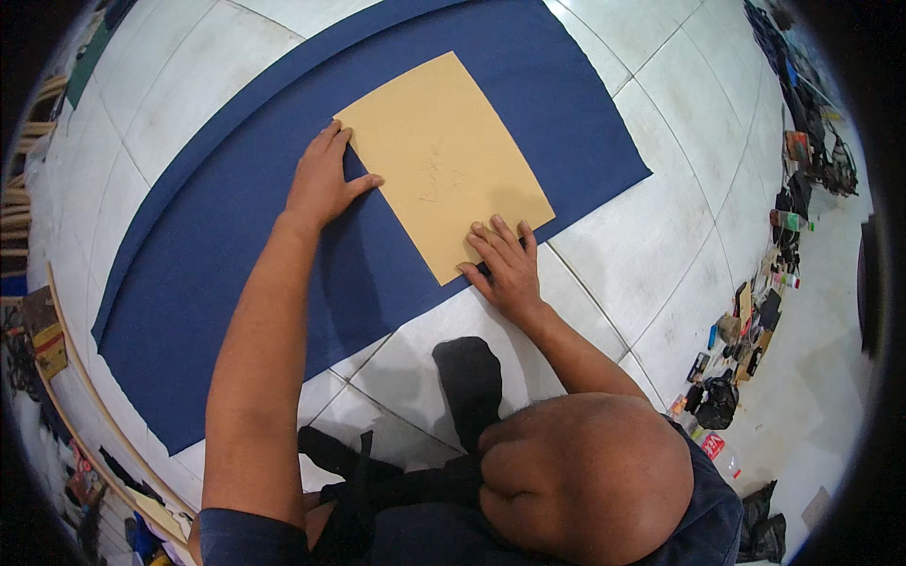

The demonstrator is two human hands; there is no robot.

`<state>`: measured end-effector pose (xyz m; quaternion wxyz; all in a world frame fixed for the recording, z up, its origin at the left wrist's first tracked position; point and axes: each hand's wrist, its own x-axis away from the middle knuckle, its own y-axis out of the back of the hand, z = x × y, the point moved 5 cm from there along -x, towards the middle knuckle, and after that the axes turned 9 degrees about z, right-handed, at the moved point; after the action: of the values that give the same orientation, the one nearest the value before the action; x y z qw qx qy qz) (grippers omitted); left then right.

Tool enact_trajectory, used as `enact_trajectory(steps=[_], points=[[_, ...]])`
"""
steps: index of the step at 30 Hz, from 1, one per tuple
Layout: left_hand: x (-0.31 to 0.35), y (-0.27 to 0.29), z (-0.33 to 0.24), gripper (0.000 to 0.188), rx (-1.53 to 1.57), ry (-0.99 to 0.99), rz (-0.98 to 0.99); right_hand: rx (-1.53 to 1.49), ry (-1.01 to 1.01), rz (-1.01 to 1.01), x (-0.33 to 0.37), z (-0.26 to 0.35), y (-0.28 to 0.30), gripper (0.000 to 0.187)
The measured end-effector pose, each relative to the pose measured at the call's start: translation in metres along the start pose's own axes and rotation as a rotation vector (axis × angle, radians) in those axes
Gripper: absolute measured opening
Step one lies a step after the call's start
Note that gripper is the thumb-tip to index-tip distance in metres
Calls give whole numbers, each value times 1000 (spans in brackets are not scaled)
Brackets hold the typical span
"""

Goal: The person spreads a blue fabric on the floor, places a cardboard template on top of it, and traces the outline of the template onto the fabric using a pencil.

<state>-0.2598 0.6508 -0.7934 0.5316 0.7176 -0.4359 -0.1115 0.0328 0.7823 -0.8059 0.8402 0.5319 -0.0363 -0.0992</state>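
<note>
A tan rectangular sheet of card or stiff paper [434, 141], with faint handwriting on it, lies flat on a dark blue cloth [255, 217]. The cloth is spread over the floor, and its far edge looks folded or doubled. At the sheet's left edge rests my left hand [327, 177], thumb and fingers apart, fingertips touching the sheet's far left corner and side. My right hand [507, 264] lies with spread fingers on the sheet's near edge, close to the cloth's near border. Neither hand grips anything.
White floor tiles [651, 226] surround the cloth. Along the right runs a row of clutter, with small boxes, a black plastic bag [719, 401] and a bottle [722, 455]. Curved wooden strips [104, 424] stand at the left. My bent knee [595, 472] and dark-socked foot [469, 387] are near the cloth.
</note>
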Motion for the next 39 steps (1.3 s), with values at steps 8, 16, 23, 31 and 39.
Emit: enact_trajectory(steps=[8, 16, 23, 31, 39], points=[[-1, -1, -3, 96, -30, 34, 35, 41, 3, 19, 2, -1, -4, 48], [0, -3, 4, 92, 10, -64, -42, 35, -6, 27, -2, 1, -1, 45], [4, -5, 2, 90, 29, -50, -38, 46, 15, 8, -2, 4, -1, 44], [3, -2, -3, 89, 9, -25, -7, 43, 9, 13, 0, 4, 3, 43], [-11, 10, -40, 85, -333, -61, 152, 21, 10, -7, 0, -1, 1, 42]])
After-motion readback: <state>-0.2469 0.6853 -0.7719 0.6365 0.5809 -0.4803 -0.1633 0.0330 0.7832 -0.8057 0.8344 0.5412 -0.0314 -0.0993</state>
